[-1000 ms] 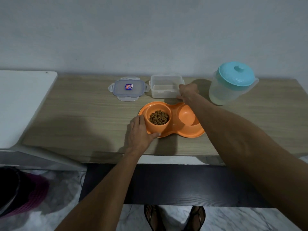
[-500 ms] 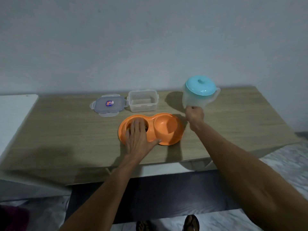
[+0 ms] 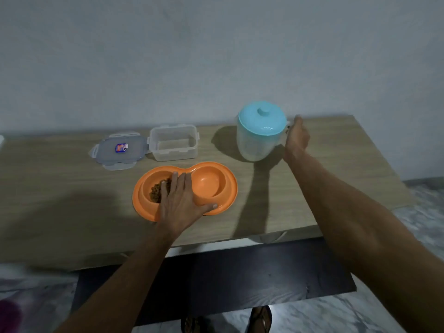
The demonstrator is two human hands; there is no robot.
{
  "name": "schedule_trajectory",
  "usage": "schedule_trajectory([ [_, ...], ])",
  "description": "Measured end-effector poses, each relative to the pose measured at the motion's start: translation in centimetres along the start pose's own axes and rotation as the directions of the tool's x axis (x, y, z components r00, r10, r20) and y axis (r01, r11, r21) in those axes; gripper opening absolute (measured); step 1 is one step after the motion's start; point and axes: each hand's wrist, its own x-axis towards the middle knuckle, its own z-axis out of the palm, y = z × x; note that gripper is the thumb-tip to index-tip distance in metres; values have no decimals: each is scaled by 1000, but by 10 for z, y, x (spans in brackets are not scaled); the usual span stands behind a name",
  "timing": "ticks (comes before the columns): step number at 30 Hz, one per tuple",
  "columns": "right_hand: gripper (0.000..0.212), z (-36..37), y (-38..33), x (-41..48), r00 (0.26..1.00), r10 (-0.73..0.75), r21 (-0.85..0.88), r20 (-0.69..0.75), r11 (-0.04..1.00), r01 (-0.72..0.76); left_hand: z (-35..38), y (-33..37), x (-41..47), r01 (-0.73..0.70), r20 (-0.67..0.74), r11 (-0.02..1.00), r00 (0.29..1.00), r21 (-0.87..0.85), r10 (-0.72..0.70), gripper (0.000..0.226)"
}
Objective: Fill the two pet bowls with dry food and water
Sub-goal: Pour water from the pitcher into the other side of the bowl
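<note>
Since the earlier frame, the right hand has left the near side of the pitcher and reached its right side at the handle; whether its fingers are closed on it cannot be told. On the table, the left hand lies flat, fingers spread, over the orange double bowl, covering part of the dry food in its left well. Beyond the bowl sit the clear container and, left of it, its lid.
</note>
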Motion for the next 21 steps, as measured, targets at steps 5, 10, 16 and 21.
schedule_trajectory([
  [5,36,13,1,19,999,7,14,46,1000,-8,-1,3,3,28,7,1000,1000,-7,-28,116],
  [10,26,13,-2,11,998,-11,-21,67,1000,12,0,3,1,37,21,998,999,-43,-36,116],
  [16,41,12,-22,-20,970,-212,-141,118,963,228,1,2,1,27,25,997,999,-76,-25,115],
  [21,39,5,-31,-50,921,-355,-240,159,891,385,-1,2,0,26,38,995,999,-91,-22,116],
])
